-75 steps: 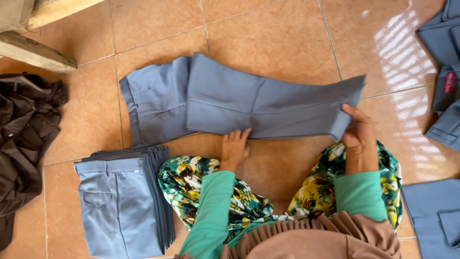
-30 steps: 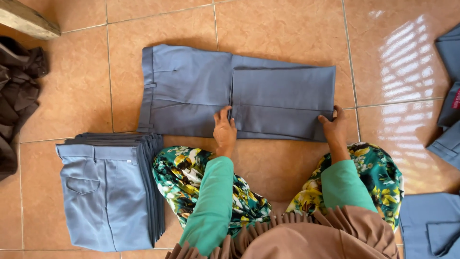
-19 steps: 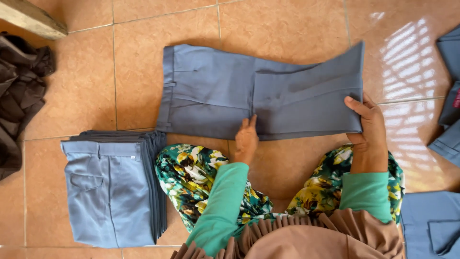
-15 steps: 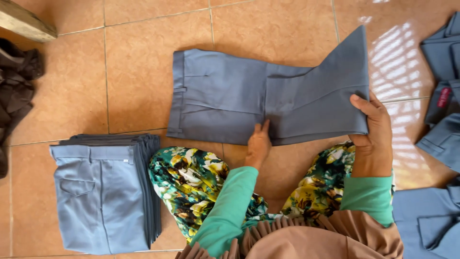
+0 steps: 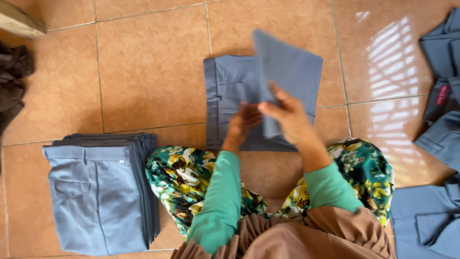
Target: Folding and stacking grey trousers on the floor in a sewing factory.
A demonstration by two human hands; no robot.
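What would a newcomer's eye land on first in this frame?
At the centre, the right hand lifts a folded flap of blue-grey trousers off the tiled floor, while the left hand presses on them. At lower left sits a neat stack of folded trousers in the same colour; loose blue-grey garments lie along the right edge.

The grey-blue trousers (image 5: pixel 230 91) I'm folding lie on the tiled floor just ahead of my knees, waistband end to my left, with its belt loops and pocket seam facing up. The leg part is doubled over and raised off the floor, standing tilted above the flat half, its smooth cloth bent in a loose fold.
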